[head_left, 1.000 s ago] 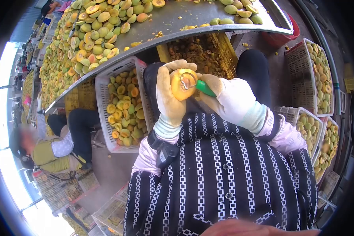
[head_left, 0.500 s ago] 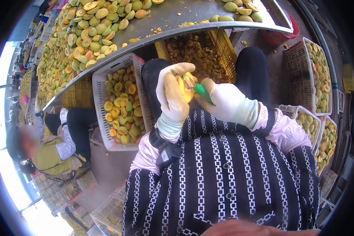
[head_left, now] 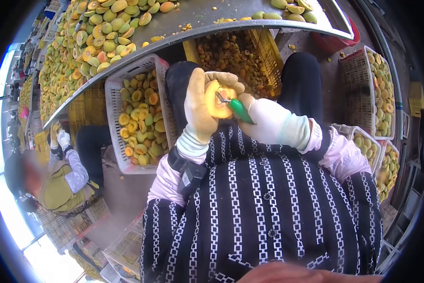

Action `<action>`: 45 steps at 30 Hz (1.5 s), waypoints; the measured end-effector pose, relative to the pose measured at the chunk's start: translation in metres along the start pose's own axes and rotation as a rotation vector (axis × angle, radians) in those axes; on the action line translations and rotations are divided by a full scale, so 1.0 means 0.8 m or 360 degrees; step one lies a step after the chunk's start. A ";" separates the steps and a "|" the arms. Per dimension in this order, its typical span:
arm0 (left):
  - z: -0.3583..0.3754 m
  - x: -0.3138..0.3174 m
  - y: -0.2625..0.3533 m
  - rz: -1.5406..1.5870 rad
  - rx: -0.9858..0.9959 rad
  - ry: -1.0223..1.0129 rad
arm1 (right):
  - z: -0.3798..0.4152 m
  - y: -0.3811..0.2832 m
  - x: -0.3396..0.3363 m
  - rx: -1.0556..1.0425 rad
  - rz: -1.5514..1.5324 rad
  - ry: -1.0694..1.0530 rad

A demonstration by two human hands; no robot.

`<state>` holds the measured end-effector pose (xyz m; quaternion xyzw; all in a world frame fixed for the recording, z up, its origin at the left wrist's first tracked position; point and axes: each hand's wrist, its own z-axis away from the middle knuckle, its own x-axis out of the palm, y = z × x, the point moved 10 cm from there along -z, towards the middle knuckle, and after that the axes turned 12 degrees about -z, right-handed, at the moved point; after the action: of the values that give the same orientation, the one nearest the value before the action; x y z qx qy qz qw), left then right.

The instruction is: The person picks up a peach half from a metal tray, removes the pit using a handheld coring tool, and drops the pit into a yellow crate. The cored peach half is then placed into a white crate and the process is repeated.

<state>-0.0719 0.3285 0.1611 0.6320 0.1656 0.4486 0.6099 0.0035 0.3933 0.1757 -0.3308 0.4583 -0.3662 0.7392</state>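
My left hand (head_left: 197, 106), in a stained white work glove, cups a yellow peach half (head_left: 214, 104) with its cut face turned up toward me. My right hand (head_left: 270, 119), gloved as well, grips the green handle of a pitting tool (head_left: 241, 111). The tool's thin metal tip rests in the reddish pit hollow of the peach half. The fingers of my right hand are wrapped around the handle and partly hidden. Both hands are held above my lap.
A white crate (head_left: 122, 141) of peach halves stands left of my knees. A yellow crate (head_left: 268, 54) with pits and scraps sits between my legs. Ahead is a metal table (head_left: 193, 16) piled with peaches. More crates (head_left: 355, 89) stand right. A co-worker (head_left: 63, 184) sits at left.
My left hand has turned the peach half so its cut face now shows, and shifted slightly left. The tool tip now sits in the pit hollow. The co-worker's hands have come together.
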 end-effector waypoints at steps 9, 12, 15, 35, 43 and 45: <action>-0.008 -0.006 -0.064 -0.0409 -0.0463 -0.0615 | 0.009 0.044 0.045 0.0537 -0.0913 -0.0499; -0.012 -0.011 -0.066 -0.0180 -0.0428 -0.0293 | 0.007 0.051 0.040 0.0617 -0.1016 -0.0464; -0.008 -0.006 -0.051 -0.0063 -0.0134 -0.0100 | -0.003 0.050 0.025 0.0497 -0.0941 -0.0429; -0.004 -0.001 -0.047 -0.0059 -0.0086 -0.0186 | -0.005 0.037 0.020 0.0442 -0.0194 -0.0245; 0.003 -0.010 -0.035 -0.0370 0.0209 -0.0133 | 0.008 0.046 0.030 0.0736 -0.0630 -0.0519; 0.003 -0.008 -0.034 -0.0327 0.0167 -0.0190 | 0.008 0.042 0.034 0.0679 -0.0897 -0.0579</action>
<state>-0.0647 0.3279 0.1341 0.6682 0.2161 0.3361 0.6275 0.0261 0.3887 0.1385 -0.3423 0.1247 -0.5771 0.7309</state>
